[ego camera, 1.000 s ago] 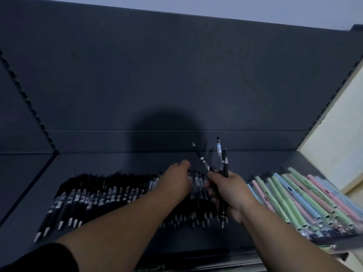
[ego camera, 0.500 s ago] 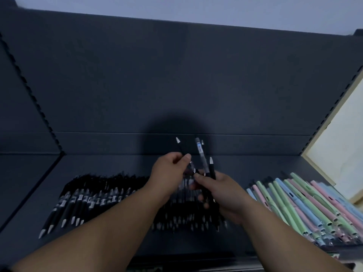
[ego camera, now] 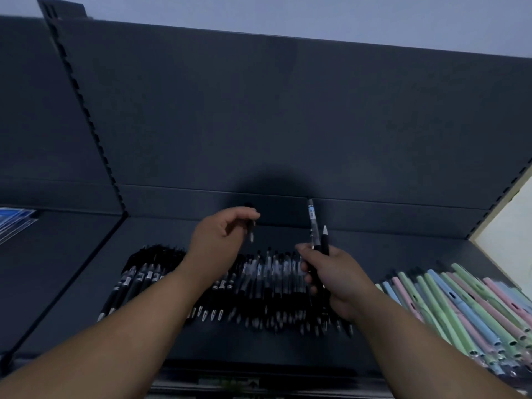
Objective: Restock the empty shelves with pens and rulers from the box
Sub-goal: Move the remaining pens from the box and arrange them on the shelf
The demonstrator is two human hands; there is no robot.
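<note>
Pinching a single black pen [ego camera: 251, 229] between thumb and curled fingers, the left hand [ego camera: 221, 240] hovers above the dark shelf [ego camera: 161, 231]. The pen hangs tip-down, clear of the pens below.

At its 3 o'clock, well apart, the right hand [ego camera: 335, 280] grips a small bunch of pens upright in a closed fist. A clear-barrelled pen with a pale blue label [ego camera: 313, 223] stands tallest, and a black pen with a white tip [ego camera: 325, 240] touches it on its 3 o'clock side. Whether that fist holds more pens cannot be told.

Under both hands a long row of black pens [ego camera: 138, 280] lies side by side on the shelf, silver tips toward 6 o'clock. Just beside the row, at 4 o'clock in the view, a second batch of pastel pens [ego camera: 460, 306] in green, pink and blue lies fanned.

The shelf's dark back panel [ego camera: 288, 125] rises at 12 o'clock. At 9 o'clock, beyond a slotted upright [ego camera: 86, 110], blue packets [ego camera: 14, 223] lie on the neighbouring bay.
</note>
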